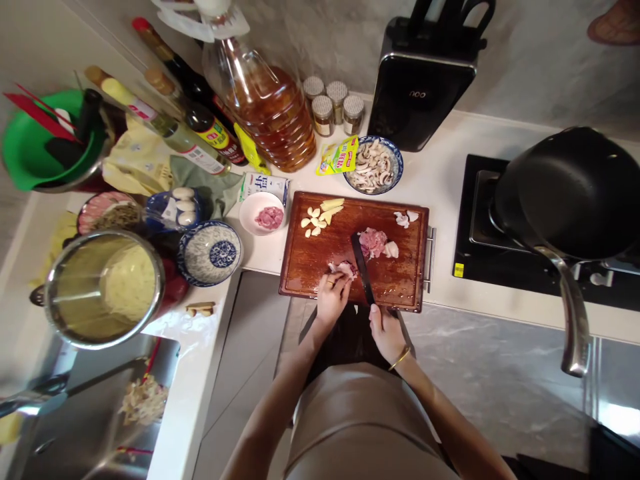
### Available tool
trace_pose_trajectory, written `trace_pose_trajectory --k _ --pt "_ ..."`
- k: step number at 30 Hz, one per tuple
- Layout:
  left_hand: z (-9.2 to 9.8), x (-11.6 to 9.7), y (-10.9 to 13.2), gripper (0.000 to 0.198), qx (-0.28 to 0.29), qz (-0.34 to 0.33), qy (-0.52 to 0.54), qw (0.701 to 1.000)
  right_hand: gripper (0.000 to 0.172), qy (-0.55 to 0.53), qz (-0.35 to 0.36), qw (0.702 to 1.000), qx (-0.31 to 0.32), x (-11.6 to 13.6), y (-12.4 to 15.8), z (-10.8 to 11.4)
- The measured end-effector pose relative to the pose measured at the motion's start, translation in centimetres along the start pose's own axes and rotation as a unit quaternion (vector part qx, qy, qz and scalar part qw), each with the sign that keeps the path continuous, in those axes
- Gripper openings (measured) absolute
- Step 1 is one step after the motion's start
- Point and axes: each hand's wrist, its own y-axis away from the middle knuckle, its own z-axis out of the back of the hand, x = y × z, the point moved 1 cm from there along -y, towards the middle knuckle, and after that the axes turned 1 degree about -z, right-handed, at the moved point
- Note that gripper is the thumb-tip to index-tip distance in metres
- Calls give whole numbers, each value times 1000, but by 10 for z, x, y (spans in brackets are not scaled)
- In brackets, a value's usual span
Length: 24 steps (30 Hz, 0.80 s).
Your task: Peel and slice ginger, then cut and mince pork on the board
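Note:
My right hand [389, 331] is closed round the handle of a dark-bladed knife [362, 268], whose blade lies across the wooden cutting board [400, 280]. My left hand [332, 297] has its fingers pressed on a piece of raw meat [346, 269] near the board's front edge, left of the blade. Beyond the knife tip, cut pink meat [373, 243] sits in a small heap with a pale piece [391, 250] beside it. Garlic cloves [313, 223] and ginger slices [332, 209] lie at the board's back left. Whitish scraps [406, 218] rest at its back right.
A white bowl of meat [262, 214] and a bowl of sliced mushrooms [373, 165] stand by the board. At right, a black pan [565, 193] sits on the stove. Left are a steel pot [105, 290], bottles [270, 100] and a sink [100, 413]. Behind stands a knife block [423, 90].

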Motion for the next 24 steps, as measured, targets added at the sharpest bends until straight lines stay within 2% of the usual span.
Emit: trace_pose_trajectory --k 3,7,12,15,20,24 --pt "-8 -3 4 20 -2 5 6 1000 59 -6 -14 1000 0 10 7 -13" --pt "-13 -4 8 20 11 -4 36 999 56 14 -28 1000 2 14 14 -18" --pt "-13 -1 13 16 -2 55 74 996 51 87 -42 995 17 14 23 -19" --pt "-11 -2 12 19 -4 67 86 994 46 121 -49 991 32 12 24 -20" --pt "-10 -4 7 21 -11 46 72 996 42 157 -58 985 39 9 18 -16" --pt "-13 -3 2 22 18 23 39 999 41 174 -66 981 52 10 7 -11"
